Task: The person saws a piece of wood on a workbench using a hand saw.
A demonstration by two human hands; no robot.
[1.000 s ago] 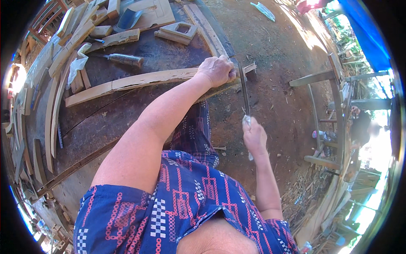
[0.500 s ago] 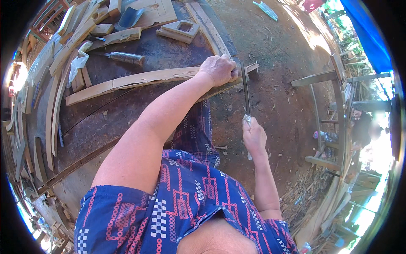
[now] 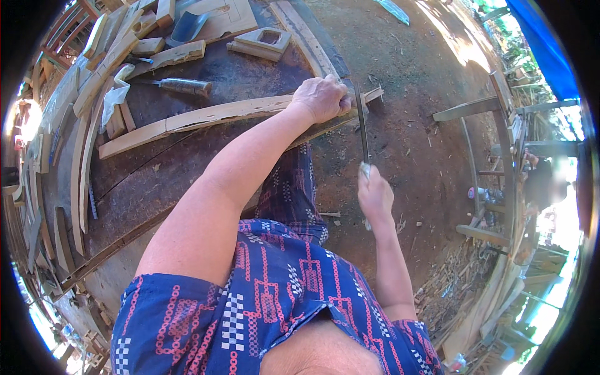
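A long, slightly curved wooden strip point(image 3: 212, 115) lies across the dark workbench point(image 3: 147, 181), its right end jutting past the edge. My left hand point(image 3: 322, 99) is closed over the strip near that end. Just to the right of its knuckles, the thin dark blade of a handsaw point(image 3: 362, 128) crosses the strip, seen almost edge-on. My right hand point(image 3: 376, 197), slightly blurred, is wrapped around the saw's handle, which has a whitish covering. Whether the blade has cut into the wood is too fine to make out.
Beyond the strip lie a chisel point(image 3: 184, 86), a wooden block with a hole point(image 3: 261, 45) and a straight plank point(image 3: 303, 34). Several curved wood pieces point(image 3: 80, 169) crowd the bench's left side. A wooden frame point(image 3: 506, 131) stands right, over a dirt floor with scraps.
My right hand and the saw have shifted a little forward, away from me. My left hand stays on the strip in nearly the same place.
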